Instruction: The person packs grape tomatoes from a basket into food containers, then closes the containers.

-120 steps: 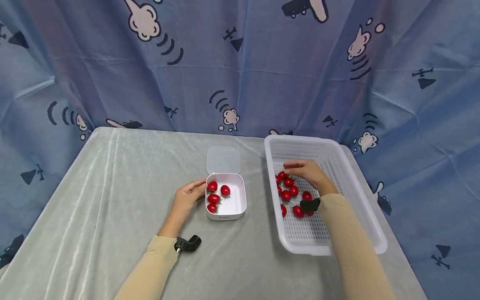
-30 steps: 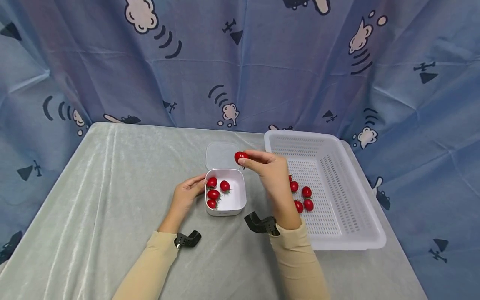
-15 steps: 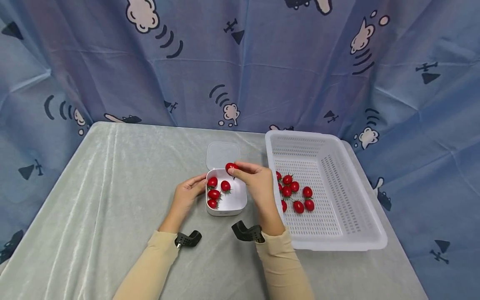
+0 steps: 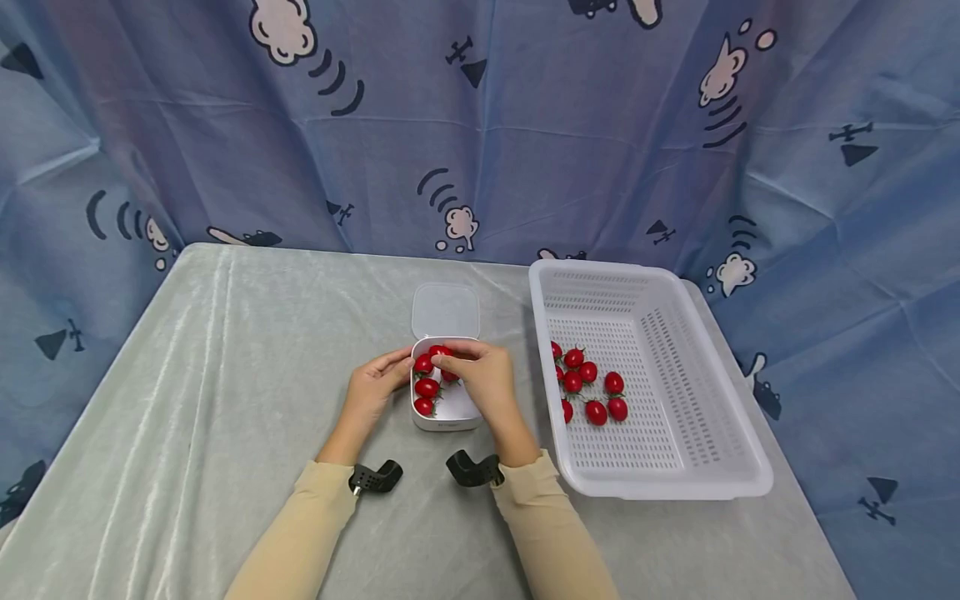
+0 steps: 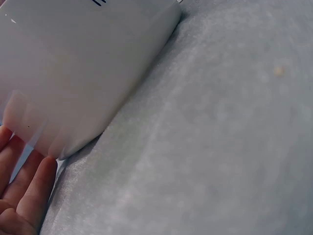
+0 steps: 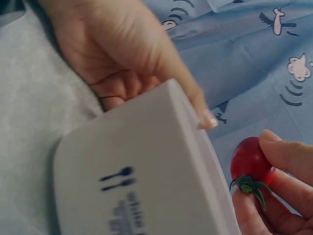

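A small white lunch box [image 4: 447, 425] stands on the table with several cherry tomatoes [image 4: 427, 388] inside, mostly along its left side. My left hand [image 4: 371, 388] holds the box at its left wall; in the right wrist view its thumb lies over the rim. In the left wrist view, fingertips [image 5: 46, 169] touch the outer wall. My right hand [image 4: 486, 382] pinches one cherry tomato [image 6: 250, 159], green stem downward, between thumb and fingers. That tomato is over the back left part of the box, and the hand partly hides the box's right side.
Right of the box stands a large white perforated basket [image 4: 750, 454] with several more cherry tomatoes [image 4: 596, 412] in its left half. A translucent lid [image 4: 446, 310] lies just behind the box. A pale cloth covers the table [image 4: 247, 367]; a patterned blue curtain [image 4: 390, 167] hangs behind.
My right hand has gone from the basket leftward, carrying a cherry tomato, and has lowered over the box in the last half second. My left hand stays at the box.
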`<state>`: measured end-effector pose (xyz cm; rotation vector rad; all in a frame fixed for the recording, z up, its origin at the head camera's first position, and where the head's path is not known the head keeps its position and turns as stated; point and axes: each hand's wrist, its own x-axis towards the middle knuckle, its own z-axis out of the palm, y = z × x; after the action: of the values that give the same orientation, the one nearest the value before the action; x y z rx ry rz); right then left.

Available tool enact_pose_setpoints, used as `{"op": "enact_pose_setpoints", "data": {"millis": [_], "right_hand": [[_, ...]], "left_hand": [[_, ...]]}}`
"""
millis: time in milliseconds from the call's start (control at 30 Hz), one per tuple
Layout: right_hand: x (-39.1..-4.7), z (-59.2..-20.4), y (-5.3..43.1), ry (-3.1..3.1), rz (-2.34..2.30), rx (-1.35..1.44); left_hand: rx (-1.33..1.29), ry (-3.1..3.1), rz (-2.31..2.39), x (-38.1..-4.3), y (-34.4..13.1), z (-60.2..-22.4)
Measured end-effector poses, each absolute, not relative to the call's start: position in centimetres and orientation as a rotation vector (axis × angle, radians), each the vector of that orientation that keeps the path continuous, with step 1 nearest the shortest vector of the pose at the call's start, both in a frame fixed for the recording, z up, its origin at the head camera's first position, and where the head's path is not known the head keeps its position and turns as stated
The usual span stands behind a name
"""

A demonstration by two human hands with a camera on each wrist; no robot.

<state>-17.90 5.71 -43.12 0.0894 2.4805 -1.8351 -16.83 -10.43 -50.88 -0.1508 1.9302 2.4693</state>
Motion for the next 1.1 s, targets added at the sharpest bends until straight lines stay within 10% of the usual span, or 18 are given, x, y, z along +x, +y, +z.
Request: {"op": "enact_pose_setpoints", "data": {"millis": [1100], "right_hand": [[-17.3, -45.1, 4.6, 2.823, -1.493, -0.07]], "left_hand": [[-0.119, 1.957, 2.458, -16.9, -10.6, -51.2]]}}
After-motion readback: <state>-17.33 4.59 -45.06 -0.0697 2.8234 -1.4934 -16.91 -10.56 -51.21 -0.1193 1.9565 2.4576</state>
